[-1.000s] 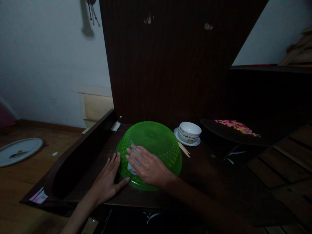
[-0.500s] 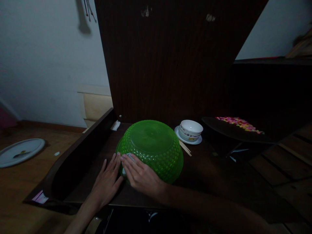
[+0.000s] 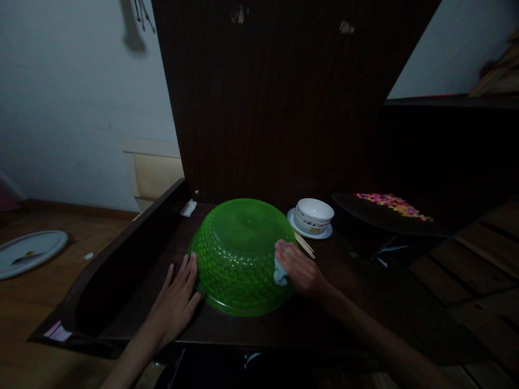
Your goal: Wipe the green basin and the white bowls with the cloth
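A green plastic basin (image 3: 239,248) lies upside down on a dark wooden table (image 3: 348,302). My left hand (image 3: 176,300) rests flat on the table, fingers spread, its fingertips against the basin's left rim. My right hand (image 3: 298,268) presses a small white cloth (image 3: 279,275) against the basin's right side, fingers curled over it.
Stacked white bowls on a saucer (image 3: 312,217) and wooden chopsticks (image 3: 304,246) stand behind the basin at the right. A dark tray with colourful pieces (image 3: 389,208) lies further right. A dark wooden panel (image 3: 275,97) rises behind. A white round plate (image 3: 28,251) lies on the floor at left.
My right hand has slid with the cloth from the basin's near left side round to its right side. My left hand has stayed by the left rim.
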`<state>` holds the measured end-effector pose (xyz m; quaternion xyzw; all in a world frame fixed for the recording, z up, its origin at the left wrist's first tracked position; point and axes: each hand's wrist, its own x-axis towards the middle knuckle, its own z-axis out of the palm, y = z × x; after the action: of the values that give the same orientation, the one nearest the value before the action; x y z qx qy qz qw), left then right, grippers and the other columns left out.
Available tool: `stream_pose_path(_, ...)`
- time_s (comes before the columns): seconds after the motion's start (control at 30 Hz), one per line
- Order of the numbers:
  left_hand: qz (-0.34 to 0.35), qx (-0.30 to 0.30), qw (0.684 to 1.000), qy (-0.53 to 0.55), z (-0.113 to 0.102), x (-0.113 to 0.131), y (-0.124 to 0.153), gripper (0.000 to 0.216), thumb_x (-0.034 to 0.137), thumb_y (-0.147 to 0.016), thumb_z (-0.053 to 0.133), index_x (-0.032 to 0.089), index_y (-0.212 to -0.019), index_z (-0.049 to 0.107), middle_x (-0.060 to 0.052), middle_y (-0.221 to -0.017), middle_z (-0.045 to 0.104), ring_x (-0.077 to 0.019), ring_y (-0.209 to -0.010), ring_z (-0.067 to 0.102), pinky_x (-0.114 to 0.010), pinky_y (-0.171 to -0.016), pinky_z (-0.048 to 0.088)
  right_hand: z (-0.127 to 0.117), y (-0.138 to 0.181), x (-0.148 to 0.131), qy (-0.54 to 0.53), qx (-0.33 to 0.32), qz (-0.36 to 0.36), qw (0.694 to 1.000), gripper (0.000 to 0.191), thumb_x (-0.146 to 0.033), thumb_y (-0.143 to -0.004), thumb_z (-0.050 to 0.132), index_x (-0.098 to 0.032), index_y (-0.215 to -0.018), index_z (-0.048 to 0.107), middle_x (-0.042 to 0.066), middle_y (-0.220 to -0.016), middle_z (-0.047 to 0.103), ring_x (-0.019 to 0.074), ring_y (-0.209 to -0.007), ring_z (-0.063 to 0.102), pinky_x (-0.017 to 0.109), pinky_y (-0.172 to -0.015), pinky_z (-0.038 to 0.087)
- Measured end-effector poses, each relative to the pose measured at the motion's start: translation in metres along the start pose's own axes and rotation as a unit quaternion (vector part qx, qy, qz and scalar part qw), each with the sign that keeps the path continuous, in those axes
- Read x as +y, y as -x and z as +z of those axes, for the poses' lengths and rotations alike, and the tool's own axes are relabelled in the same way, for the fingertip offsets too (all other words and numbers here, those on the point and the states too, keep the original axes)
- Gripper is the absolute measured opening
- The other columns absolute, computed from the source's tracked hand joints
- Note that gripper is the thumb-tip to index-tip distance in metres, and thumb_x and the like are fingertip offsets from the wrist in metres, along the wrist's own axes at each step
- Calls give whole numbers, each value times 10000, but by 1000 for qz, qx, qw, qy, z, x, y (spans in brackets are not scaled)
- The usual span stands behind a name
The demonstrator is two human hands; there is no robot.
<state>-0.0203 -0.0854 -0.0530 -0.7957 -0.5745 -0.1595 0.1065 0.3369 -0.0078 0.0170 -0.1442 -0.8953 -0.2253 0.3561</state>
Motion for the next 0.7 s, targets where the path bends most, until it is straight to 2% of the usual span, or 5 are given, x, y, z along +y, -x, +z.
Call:
stream_pose_path(0.13,11,15,1000,-15,1,0,-1,768,346,-997,306,139,-1578,-151,-193,-1609,281,-338,-1457,346,-546,-1155,300,9,4,2,-44,19,12,999,489,-74,-985,350,-5,-1465,403,243,-1397,565,314,-1436,368,534,-1078,491)
stream_pose_path(0.3,14,2,1000,-3,-5,0,-1,769,337,-1003,314,147,-1575,-164,-193,-1616,259,-344,-1465,329,-550,-1151,313,19,-32,-17,-42,37,-42,998,405,-54,-975,361,28,-1333,532,231,-1315,636,280,-1419,410,456,-1077,513)
stream_pose_path(0.5,20,-8,1000,-10,-1,-5,1,798,373,-1003,333,133,-1571,-173,-218,-1613,256,-366,-1472,304,-567,-1146,306,29,-72,-51,42,23,-27,998,342,-84,-965,464,31,-1255,605,222,-1333,624,306,-1346,511,410,-1092,504)
stream_pose_path(0.63,27,5,999,-25,4,-8,2,780,364,-998,323,138,-1580,-145,-208,-1614,266,-355,-1471,313,-550,-1151,310,38,-84,-69,47,-15,-86,995,341,-124,-971,512,20,-1265,606,192,-1362,614,280,-1324,541,367,-1123,469)
stream_pose_path(0.7,25,11,999,-28,6,-9,3,767,352,-995,316,145,-1585,-128,-196,-1619,262,-338,-1474,315,-526,-1155,318,43,-83,-74,32,-23,-127,991,314,-113,-974,511,15,-1238,623,183,-1340,634,241,-1315,554,301,-1073,504)
